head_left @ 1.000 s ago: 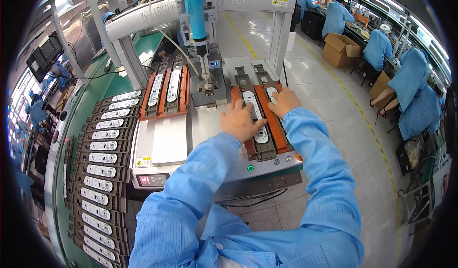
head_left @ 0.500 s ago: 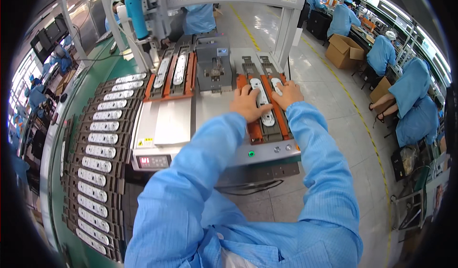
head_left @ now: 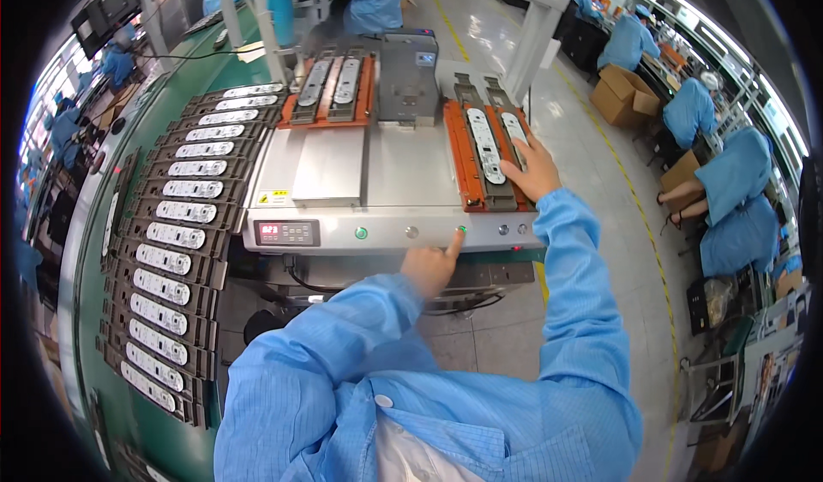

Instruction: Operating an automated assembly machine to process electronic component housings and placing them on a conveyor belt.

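Observation:
My left hand [head_left: 435,266] is at the machine's front panel, index finger stretched out onto a green-lit button [head_left: 461,230] and the other fingers curled, with nothing in them. My right hand [head_left: 537,169] lies over the right side of an orange fixture [head_left: 463,173], fingers spread and thumb pointing left. Two long white circuit boards sit in dark holders in that fixture. The left board [head_left: 487,146] shows whole, while my hand partly covers the right board [head_left: 513,128].
A second orange fixture [head_left: 324,122] with two white boards stands at the back left of the machine. Left of it, a green bench [head_left: 94,310] carries a long row of boards in dark holders. The gantry's right post [head_left: 527,57] rises behind my right hand. Co-workers sit at right.
My left hand has left the boards and come down and nearer, onto the front button. My right hand stays at the right board. The view has shifted, and the panel's red display reads differently.

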### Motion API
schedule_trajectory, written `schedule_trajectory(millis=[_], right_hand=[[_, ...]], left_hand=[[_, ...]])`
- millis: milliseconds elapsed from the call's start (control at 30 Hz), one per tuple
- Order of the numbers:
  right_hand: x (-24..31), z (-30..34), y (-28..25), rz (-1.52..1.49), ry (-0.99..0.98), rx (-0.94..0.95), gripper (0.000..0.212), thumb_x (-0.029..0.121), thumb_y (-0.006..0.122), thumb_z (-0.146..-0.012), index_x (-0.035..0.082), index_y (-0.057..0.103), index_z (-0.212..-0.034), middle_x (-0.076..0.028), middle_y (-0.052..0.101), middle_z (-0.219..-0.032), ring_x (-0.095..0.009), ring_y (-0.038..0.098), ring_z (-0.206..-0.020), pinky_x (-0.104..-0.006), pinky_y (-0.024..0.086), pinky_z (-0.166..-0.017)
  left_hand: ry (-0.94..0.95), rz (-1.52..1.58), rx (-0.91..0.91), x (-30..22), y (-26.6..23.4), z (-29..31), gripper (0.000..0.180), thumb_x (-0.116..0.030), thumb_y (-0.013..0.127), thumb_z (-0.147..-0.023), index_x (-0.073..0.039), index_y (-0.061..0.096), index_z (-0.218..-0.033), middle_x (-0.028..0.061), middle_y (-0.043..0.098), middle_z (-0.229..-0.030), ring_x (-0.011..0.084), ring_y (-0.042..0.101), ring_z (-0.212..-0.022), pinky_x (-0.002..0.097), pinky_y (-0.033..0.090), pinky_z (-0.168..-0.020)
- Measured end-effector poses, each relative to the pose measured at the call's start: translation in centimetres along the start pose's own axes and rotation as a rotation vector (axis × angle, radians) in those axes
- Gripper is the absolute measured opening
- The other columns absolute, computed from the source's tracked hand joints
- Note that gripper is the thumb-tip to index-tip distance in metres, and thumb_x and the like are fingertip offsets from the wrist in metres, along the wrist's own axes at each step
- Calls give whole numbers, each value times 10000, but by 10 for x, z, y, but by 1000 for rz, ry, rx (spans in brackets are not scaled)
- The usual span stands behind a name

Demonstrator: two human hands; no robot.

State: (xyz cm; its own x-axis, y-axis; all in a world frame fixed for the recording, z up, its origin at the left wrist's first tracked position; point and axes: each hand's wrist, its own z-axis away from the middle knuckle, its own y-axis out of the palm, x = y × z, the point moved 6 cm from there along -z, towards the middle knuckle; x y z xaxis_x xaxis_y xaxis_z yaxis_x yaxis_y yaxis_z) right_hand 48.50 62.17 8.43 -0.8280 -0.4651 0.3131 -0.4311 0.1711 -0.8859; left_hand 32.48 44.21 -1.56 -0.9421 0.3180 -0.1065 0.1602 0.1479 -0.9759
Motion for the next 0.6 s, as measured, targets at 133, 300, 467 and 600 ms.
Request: schedule_trajectory(millis=[133,300,467,600], right_hand=[[10,3,12,49,36,81,595,526,585,-874,235,497,-1386,-151,324,-1513,-335,250,-1415,-551,223,-1122],[10,4,30,267,106,184,618,603,448,-912,281,418,-1438,-38,289,-1551,-288,227,-1433,-670,205,-1068],[-6,17,31,242,156,204,646,621,448,-908,293,383,-1460,3,254,-1573,-247,189,-1454,-666,177,-1080],[1,17,19,140,166,93,686,577,508,-910,225,354,-1478,-53,334,-1536,-292,247,-1436,-621,185,-1096]], left_hand=[[-16,-5,189,-11,-10,-17,584,-125,501,-883,-105,350,-1447,108,703,-818,293,695,-742,425,534,-655],[46,145,356,6,-72,10,607,-214,586,-870,-205,382,-1442,163,680,-1011,313,663,-961,445,509,-805],[-239,45,264,126,-145,95,650,-319,711,-805,-126,471,-1378,156,615,-1133,336,604,-1032,432,497,-884],[-570,-131,-152,241,-200,222,665,-258,758,-764,-121,488,-1357,205,555,-1236,399,535,-1128,431,466,-928]])
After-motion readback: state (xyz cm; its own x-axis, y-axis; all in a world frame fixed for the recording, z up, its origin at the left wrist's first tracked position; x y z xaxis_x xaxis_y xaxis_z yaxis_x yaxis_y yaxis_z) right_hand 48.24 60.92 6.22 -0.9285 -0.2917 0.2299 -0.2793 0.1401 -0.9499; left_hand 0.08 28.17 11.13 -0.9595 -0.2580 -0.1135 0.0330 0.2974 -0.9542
